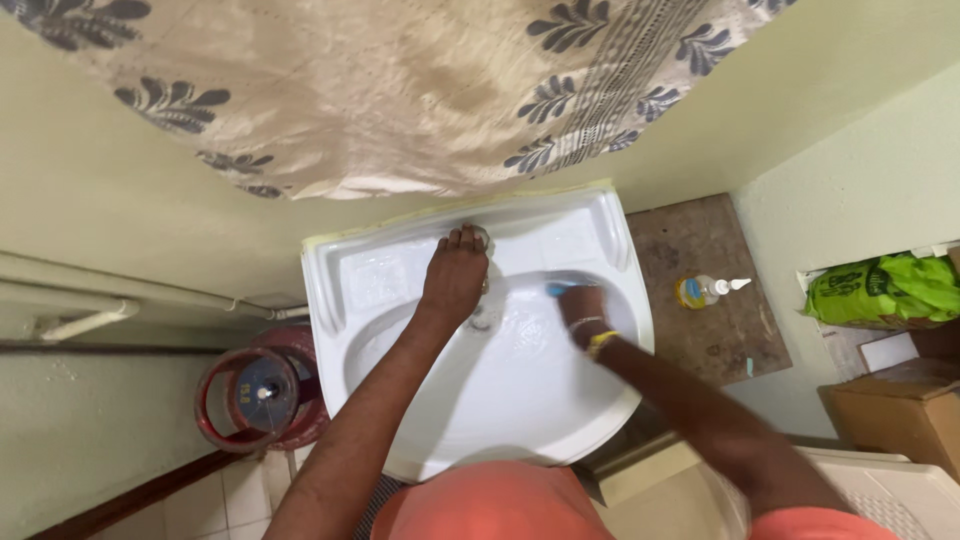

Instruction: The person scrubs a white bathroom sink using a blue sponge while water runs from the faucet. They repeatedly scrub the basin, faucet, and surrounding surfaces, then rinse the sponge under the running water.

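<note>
A white wall-mounted sink (370, 270) fills the middle of the view. My left hand (455, 275) reaches over the basin and its fingers rest on the tap (482, 238) at the back rim. Inside the basin on the right, my right hand (578, 305) is shut on a blue scrubbing tool (557, 289) pressed against the wet basin wall. A yellow band sits on my right wrist. Water glistens around the drain (482, 322).
A patterned beige curtain (380, 90) hangs above the sink. A red gas cylinder (258, 392) stands left of the basin. A pump bottle (703, 290) lies on a brown slab at the right. Further right are a green bag (885, 288) and a cardboard box (895, 410).
</note>
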